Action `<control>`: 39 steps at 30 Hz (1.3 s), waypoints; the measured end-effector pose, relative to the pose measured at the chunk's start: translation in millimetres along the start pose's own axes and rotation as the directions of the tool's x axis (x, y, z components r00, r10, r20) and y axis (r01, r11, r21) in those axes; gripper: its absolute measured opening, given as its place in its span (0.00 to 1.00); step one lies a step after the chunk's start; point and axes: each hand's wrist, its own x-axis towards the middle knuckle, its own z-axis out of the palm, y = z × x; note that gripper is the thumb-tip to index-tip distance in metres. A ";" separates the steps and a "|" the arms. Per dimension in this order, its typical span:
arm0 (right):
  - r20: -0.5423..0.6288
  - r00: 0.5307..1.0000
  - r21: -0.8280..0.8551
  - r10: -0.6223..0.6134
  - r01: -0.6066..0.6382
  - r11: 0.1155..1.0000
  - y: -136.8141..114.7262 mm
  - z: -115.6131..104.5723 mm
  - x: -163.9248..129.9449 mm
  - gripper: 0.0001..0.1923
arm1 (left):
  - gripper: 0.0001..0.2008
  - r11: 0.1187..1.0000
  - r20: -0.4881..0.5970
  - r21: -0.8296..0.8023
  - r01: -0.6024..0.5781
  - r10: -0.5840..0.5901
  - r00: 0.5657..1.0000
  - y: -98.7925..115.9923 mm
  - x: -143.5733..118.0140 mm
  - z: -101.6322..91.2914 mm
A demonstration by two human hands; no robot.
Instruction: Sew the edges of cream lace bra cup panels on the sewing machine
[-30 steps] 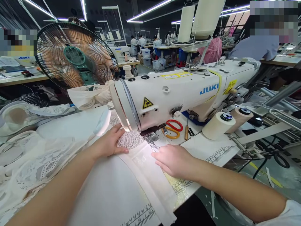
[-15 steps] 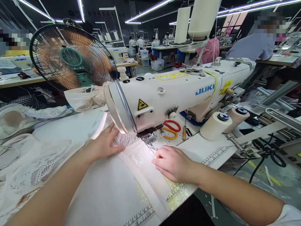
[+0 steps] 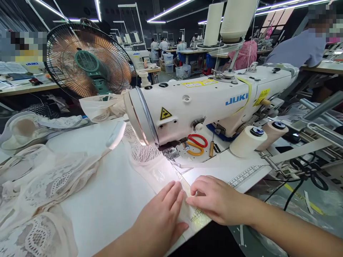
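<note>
A pale pink lace garment piece point(image 3: 146, 153) lies under the head of a white JUKI sewing machine point(image 3: 174, 110), its plain part stretching toward me. My left hand point(image 3: 162, 210) rests on that plain part near the table's front edge, fingers outstretched and close together. Just right of it, my right hand point(image 3: 218, 200) has its thumb and forefinger pinched at the garment's edge; the fingertips partly hide what they grip. A pale narrow strip point(image 3: 203, 165) runs across the table from the needle area toward the right.
Red-handled point(image 3: 198, 140) and yellow-handled tools point(image 3: 195, 149) and a wooden-handled awl point(image 3: 211, 148) lie on the machine bed. Thread cones point(image 3: 248, 142) stand right. More lace garments point(image 3: 53, 178) lie left. A large fan point(image 3: 88, 60) stands behind; a co-worker point(image 3: 297, 48) sits back right.
My left hand has left the lace beside the machine head and moved toward me and right, onto the plain part. My right hand has drawn back slightly toward me. The view has shifted a little.
</note>
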 end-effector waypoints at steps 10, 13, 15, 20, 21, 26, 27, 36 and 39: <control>0.015 1.000 -0.055 0.009 -0.008 0.998 5.6 5.6 1.9 0.10 | 0.27 0.999 0.079 0.000 0.040 -0.040 0.996 -20.5 0.4 8.4; 0.036 0.999 -0.067 0.022 -0.019 0.998 8.5 5.7 6.3 0.10 | 0.25 1.000 0.098 0.006 0.003 -0.004 0.995 -29.1 0.8 5.4; 0.042 0.999 -0.077 0.018 -0.015 0.997 10.3 5.7 9.8 0.09 | 0.25 1.000 0.100 0.000 -0.022 0.022 0.995 -35.1 1.6 2.1; 0.062 0.998 -0.113 0.020 -0.013 0.994 14.3 5.3 19.7 0.08 | 0.23 0.999 0.068 -0.031 -0.027 0.029 0.997 -47.6 1.8 4.7; 0.073 0.997 -0.127 0.024 -0.015 0.992 15.2 5.1 21.8 0.08 | 0.22 0.999 0.051 -0.034 -0.024 0.026 0.998 -49.1 1.8 5.7; 0.154 0.987 -0.209 0.052 -0.019 0.978 20.4 3.1 33.6 0.09 | 0.14 0.998 -0.015 -0.017 -0.062 0.062 0.998 -51.9 5.6 -0.2; 0.174 0.983 -0.221 0.058 -0.019 0.975 21.1 2.2 36.3 0.09 | 0.14 0.997 -0.032 -0.009 -0.074 0.073 0.997 -52.0 6.8 -2.9; 0.473 0.839 -0.322 0.270 -0.120 0.939 13.8 -16.2 70.0 0.14 | 0.17 0.992 -0.046 0.049 -0.118 0.120 0.992 -61.7 10.3 -10.8; 0.458 0.837 -0.359 0.301 -0.136 0.923 13.4 -16.4 77.2 0.13 | 0.15 0.994 -0.032 0.002 -0.108 0.108 0.994 -67.7 9.3 -8.6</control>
